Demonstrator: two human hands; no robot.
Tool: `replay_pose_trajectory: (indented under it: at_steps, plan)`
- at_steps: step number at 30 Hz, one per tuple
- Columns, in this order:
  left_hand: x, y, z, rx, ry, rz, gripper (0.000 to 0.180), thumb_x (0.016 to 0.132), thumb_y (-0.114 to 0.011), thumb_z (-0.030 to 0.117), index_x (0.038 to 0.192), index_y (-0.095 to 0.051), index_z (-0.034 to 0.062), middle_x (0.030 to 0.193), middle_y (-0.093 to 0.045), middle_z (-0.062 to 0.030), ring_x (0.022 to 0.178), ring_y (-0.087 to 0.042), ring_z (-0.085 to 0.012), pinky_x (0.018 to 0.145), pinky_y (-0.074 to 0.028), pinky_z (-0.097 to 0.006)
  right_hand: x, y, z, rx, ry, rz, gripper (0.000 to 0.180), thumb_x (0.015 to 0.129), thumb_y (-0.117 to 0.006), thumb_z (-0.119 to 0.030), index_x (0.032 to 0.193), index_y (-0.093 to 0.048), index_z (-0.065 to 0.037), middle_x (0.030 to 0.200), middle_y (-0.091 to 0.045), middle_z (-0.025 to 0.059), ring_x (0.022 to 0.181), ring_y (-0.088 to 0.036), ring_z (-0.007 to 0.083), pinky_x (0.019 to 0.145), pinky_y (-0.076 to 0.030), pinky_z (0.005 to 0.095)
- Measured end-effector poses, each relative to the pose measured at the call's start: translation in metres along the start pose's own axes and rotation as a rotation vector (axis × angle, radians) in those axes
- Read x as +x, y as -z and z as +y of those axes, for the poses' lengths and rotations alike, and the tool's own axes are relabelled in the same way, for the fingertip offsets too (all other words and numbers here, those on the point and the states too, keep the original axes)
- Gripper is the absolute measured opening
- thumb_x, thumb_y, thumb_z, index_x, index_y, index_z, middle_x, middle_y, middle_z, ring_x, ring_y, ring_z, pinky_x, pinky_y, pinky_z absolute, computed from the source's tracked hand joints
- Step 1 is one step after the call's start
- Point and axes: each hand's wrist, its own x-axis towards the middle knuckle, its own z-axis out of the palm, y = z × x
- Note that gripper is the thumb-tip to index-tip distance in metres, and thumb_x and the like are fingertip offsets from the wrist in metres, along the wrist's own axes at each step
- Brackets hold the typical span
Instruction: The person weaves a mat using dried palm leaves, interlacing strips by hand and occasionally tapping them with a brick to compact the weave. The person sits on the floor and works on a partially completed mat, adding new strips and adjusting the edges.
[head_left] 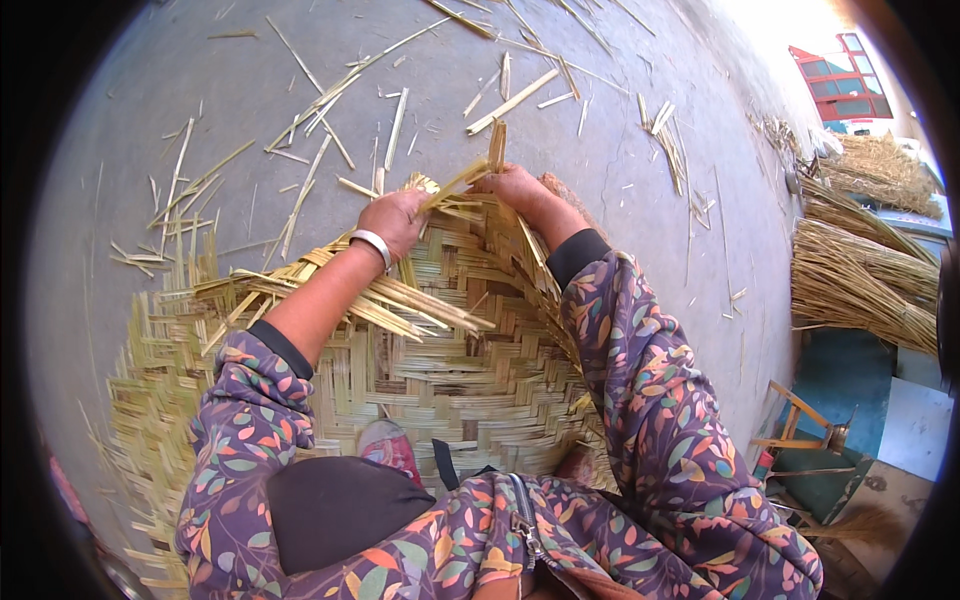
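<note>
A large mat of woven reed strips (390, 390) spreads under and in front of me, with its far edge raised between my hands. My left hand (393, 222), with a silver bracelet (372, 246) at the wrist, is closed on pale reed strips at that edge. Just right of it, my right hand (518, 190) is closed on the folded strips (497, 145), whose ends stick up above the fingers. Under my left forearm, loose strip ends (420, 305) fan out across the weave. The fingertips of both hands are partly hidden.
Scraps of split reed (330, 95) litter the grey floor (640, 330) beyond the mat. Bundles of long reeds (860, 275) lie at the right, near a small wooden stool frame (795, 420). My shoe (388, 447) rests on the mat. A red-framed window (845, 82) is far right.
</note>
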Motion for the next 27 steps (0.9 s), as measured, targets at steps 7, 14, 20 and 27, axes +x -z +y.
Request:
replay_pose_trajectory:
  at_steps: [7,14,20,27]
  plan:
    - [-0.018,-0.026,0.002,0.432,-0.269,0.094,0.036,0.090,-0.056,0.009,0.125,-0.064,0.0131,0.137,-0.061,-0.0090,0.131,-0.056,-0.0262,0.110,-0.042,-0.042,0.005,0.000,-0.003,-0.057,-0.156,0.033,0.031,0.098,-0.065,-0.027,0.111,-0.072,0.000,0.101,-0.074,0.0097,0.090,-0.069,0.0177,0.081,-0.054,0.0328]
    - [-0.019,-0.014,0.009,0.438,-0.298,0.101,0.029,0.090,-0.056,0.014,0.117,-0.064,0.0065,0.129,-0.061,-0.0122,0.123,-0.056,-0.0292,0.104,-0.045,-0.041,-0.025,-0.047,-0.018,-0.763,0.287,-0.018,0.043,0.097,-0.058,-0.043,0.105,-0.071,-0.003,0.093,-0.072,0.0228,0.087,-0.070,0.0380,0.079,-0.054,0.0446]
    - [-0.028,-0.020,0.000,0.401,-0.326,0.085,0.041,0.089,-0.053,0.015,0.126,-0.059,-0.0010,0.135,-0.055,-0.0141,0.129,-0.048,-0.0291,0.110,-0.037,-0.040,-0.050,-0.079,-0.015,-0.641,0.314,-0.046,0.060,0.092,-0.057,-0.035,0.135,-0.049,0.006,0.122,-0.061,0.0319,0.115,-0.059,0.0455,0.101,-0.047,0.0472]
    - [-0.023,-0.001,0.007,0.327,-0.191,-0.261,0.070,0.078,-0.074,0.031,0.139,-0.053,0.0053,0.145,-0.047,-0.0173,0.140,-0.038,-0.0329,0.119,-0.026,-0.045,-0.067,-0.072,-0.017,-0.351,0.341,-0.092,0.077,0.088,-0.064,-0.034,0.145,-0.036,0.008,0.147,-0.042,0.0327,0.137,-0.043,0.0426,0.113,-0.037,0.0407]
